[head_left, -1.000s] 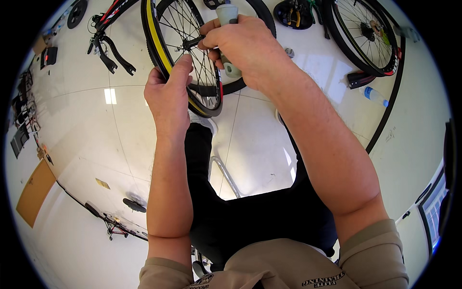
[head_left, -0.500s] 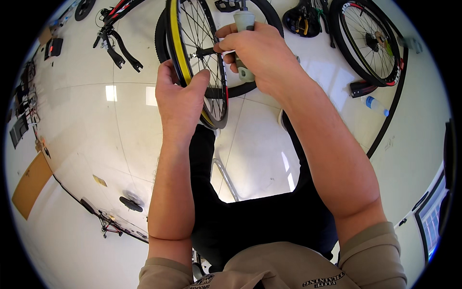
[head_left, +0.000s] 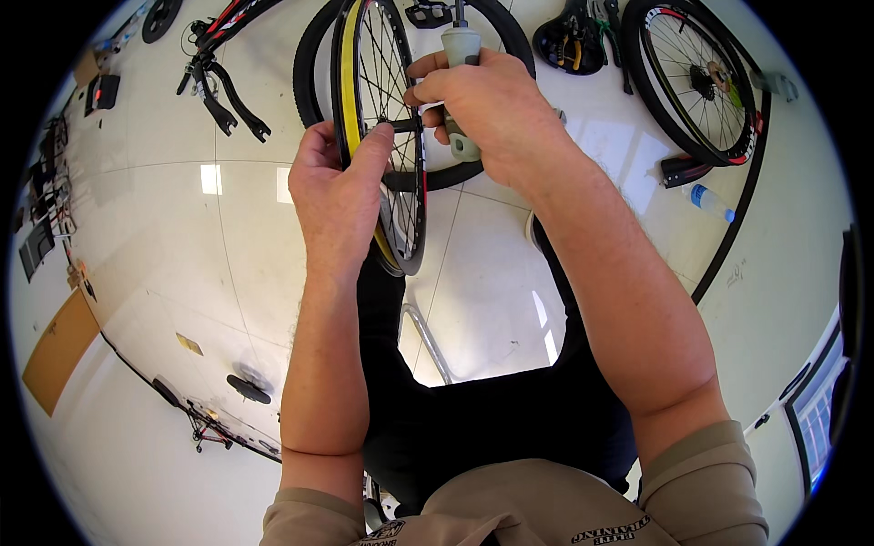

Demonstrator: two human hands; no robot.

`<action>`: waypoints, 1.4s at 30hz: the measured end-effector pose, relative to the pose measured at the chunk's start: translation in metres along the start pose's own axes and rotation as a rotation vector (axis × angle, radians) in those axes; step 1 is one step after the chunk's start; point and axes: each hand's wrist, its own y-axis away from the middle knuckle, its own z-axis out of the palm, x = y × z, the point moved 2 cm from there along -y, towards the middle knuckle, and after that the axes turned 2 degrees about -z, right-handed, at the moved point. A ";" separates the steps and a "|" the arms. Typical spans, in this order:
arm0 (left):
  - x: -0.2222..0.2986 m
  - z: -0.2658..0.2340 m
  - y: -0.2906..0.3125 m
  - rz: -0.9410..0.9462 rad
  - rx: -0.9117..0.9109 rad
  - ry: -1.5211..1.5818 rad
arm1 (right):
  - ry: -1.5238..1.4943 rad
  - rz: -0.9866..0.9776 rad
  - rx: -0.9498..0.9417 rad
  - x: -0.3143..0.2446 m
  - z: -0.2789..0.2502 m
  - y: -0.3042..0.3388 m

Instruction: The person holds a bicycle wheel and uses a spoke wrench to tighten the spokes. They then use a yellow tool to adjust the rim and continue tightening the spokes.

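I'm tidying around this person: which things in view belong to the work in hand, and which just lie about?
In use:
- yellow-banded wheel in left hand
- grey-handled tool in right hand
- possibly black tyre behind

Apparently just lying about:
- black saddle
- plastic bottle
- far-right wheel
- black fork

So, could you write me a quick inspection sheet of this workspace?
Surface: glossy pale tiled floor, showing light reflections.
Job's things: yellow-striped wheel, pale grey fitting.
Clutter: plastic bottle and second wheel at right; red-and-black bike frame at upper left.
Grippers: bare hands; left hand holds the yellow-striped wheel, right hand is over the fitting, grip unclear.
Cables: cannot tell; details too small.
Surroundings: pale wall right, brown panel left.
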 end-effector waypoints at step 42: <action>0.004 -0.001 0.022 0.146 0.070 0.214 | -0.513 0.005 0.277 -0.007 -0.022 -0.011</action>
